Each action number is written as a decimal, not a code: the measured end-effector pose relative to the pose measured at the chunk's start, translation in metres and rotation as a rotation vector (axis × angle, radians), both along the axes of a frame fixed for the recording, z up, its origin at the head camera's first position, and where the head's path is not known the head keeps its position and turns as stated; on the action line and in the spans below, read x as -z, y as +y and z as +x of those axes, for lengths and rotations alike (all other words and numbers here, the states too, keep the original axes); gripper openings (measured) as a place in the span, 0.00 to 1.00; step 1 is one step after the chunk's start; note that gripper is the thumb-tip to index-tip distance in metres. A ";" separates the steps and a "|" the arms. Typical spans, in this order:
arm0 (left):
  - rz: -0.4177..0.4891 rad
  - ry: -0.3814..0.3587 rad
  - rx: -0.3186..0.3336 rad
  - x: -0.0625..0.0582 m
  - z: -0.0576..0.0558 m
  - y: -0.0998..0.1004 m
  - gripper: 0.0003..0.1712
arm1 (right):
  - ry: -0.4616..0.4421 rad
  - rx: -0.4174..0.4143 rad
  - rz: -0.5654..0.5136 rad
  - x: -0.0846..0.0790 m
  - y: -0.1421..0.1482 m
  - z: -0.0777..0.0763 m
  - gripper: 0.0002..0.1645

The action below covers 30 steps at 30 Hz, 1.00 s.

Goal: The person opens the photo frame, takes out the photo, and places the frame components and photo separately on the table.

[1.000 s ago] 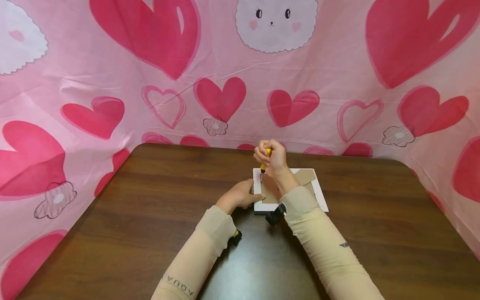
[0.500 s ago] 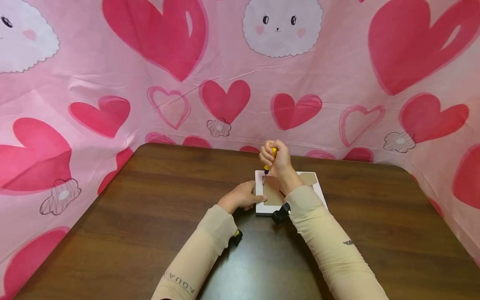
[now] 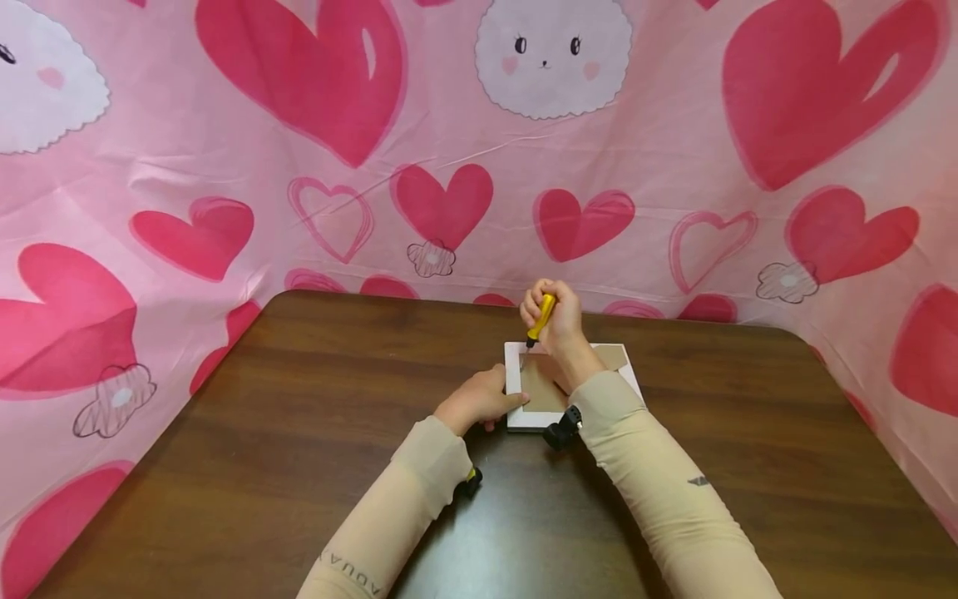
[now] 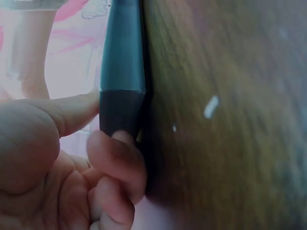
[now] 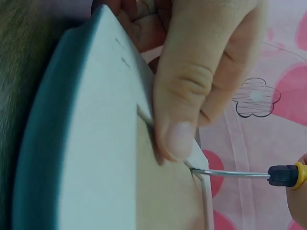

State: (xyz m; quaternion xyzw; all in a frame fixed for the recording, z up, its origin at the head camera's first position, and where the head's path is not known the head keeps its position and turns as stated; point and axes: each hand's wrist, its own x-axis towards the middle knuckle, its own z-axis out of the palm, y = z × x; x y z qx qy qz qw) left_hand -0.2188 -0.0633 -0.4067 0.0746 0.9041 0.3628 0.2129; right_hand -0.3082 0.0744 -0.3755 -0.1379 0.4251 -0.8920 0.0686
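Note:
A picture frame lies face down on the table, its white rim [image 3: 531,420] surrounding a brown backing board [image 3: 542,389]. My left hand [image 3: 476,401] grips the frame's left side, thumb on top near the board's edge; in the left wrist view, curled fingers meet the dark outer side [image 4: 122,57]. Above the far left part, my right hand [image 3: 565,323] is curled around the yellow and black handle of a screwdriver [image 3: 541,318]. In the right wrist view, the metal shaft [image 5: 235,173] ends where the board meets the rim, just beyond the left thumb [image 5: 181,110].
The dark wooden table [image 3: 337,391] extends to both sides. A pink cloth [image 3: 516,150] printed with hearts hangs behind and around it. A small white scrap [image 4: 211,107] lies on the table near the frame. Black wrist cameras [image 3: 563,428] sit under the cuffs.
The screwdriver's handle has tilted to the right, with the right hand moving slightly right. Its tip stays at the board's far left edge. The left hand keeps its hold.

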 end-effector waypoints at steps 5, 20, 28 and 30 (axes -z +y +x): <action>-0.052 0.013 -0.015 -0.003 0.003 0.004 0.24 | 0.002 -0.025 -0.006 -0.011 0.013 0.000 0.23; -0.117 0.006 -0.034 -0.009 0.005 0.005 0.28 | 0.087 0.059 -0.021 -0.053 0.116 -0.003 0.19; -0.100 -0.012 -0.018 -0.008 0.005 -0.005 0.27 | 0.028 0.098 0.326 -0.057 0.181 0.004 0.12; -0.096 -0.009 -0.009 -0.007 0.005 -0.006 0.26 | -0.018 0.103 0.417 -0.057 0.194 0.005 0.13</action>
